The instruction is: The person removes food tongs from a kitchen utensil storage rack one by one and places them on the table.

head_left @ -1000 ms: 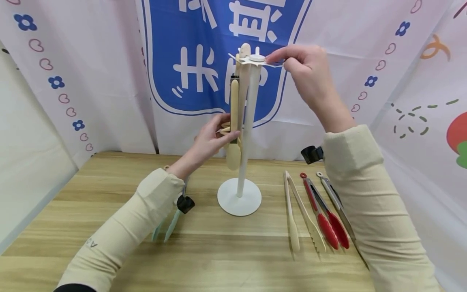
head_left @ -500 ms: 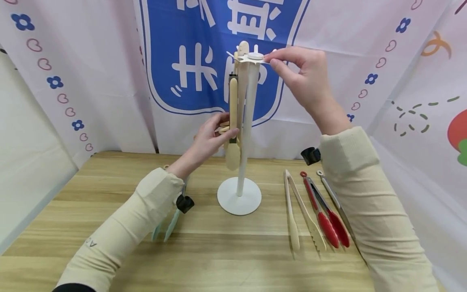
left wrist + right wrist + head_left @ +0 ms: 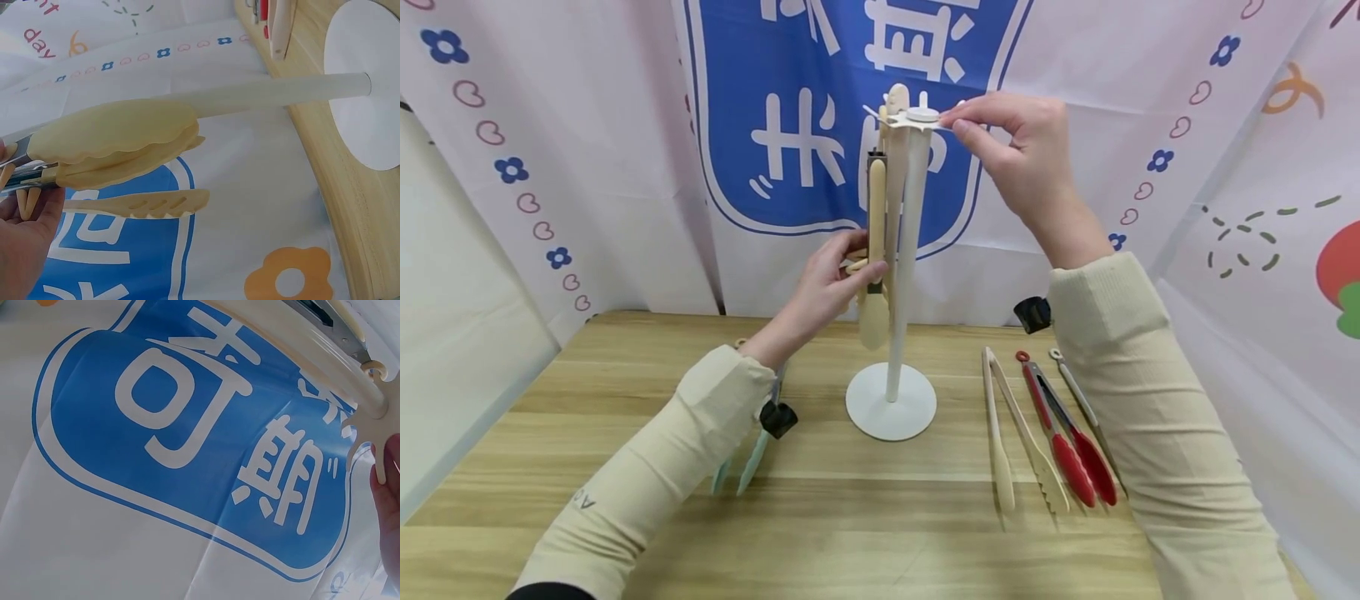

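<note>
A white rack has an upright pole [image 3: 910, 217], a round base [image 3: 891, 402] and a hooked top plate [image 3: 917, 122]. With thumb and index finger, my right hand [image 3: 1033, 158] pinches one of its hooks on the right. My left hand [image 3: 829, 283] grips cream-handled tongs [image 3: 877, 208] left of the pole. In the left wrist view, their scalloped cream heads [image 3: 115, 131] point toward the base, and slotted tongs [image 3: 156, 203] hang behind them. The right wrist view shows a metal-bodied pair's hanging ring [image 3: 375, 367] at a hook.
Right of the base lie beige tongs [image 3: 996, 433], red tongs [image 3: 1071, 458] and grey-handled tongs [image 3: 1075, 387]. Mint-tipped tongs [image 3: 754, 462] lie partly under my left forearm. A printed cloth [image 3: 775, 183] hangs behind the wooden table [image 3: 880, 517].
My right thumb has come in toward the index finger and now pinches the hook. The tongs in my left hand have shifted slightly left. The tongs on the table have stayed put.
</note>
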The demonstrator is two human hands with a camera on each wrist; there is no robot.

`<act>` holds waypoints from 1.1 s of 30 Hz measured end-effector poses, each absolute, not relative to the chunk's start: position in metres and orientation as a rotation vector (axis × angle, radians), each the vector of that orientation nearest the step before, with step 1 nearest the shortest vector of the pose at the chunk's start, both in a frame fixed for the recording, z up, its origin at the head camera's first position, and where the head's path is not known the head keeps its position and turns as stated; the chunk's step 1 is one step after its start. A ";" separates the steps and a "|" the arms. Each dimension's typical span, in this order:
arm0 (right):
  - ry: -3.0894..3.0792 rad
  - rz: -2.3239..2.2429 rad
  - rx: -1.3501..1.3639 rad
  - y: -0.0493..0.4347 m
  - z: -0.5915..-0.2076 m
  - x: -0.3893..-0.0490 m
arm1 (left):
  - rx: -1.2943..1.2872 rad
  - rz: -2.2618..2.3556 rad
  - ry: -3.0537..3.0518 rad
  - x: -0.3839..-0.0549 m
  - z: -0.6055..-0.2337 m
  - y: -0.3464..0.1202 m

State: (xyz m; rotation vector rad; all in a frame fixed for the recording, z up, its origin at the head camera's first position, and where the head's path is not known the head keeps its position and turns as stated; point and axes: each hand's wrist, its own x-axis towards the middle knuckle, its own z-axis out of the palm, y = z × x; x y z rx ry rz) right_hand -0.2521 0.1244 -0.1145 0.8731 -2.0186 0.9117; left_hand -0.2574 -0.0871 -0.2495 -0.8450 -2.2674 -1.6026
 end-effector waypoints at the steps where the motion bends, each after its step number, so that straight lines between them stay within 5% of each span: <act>1: -2.018 0.896 0.882 0.125 -0.114 -0.252 | -0.843 -1.603 -2.266 -0.257 -0.250 -0.087; 33: -2.019 0.675 0.886 0.124 -0.115 -0.250 | -0.812 -1.577 -2.201 -0.261 -0.243 -0.097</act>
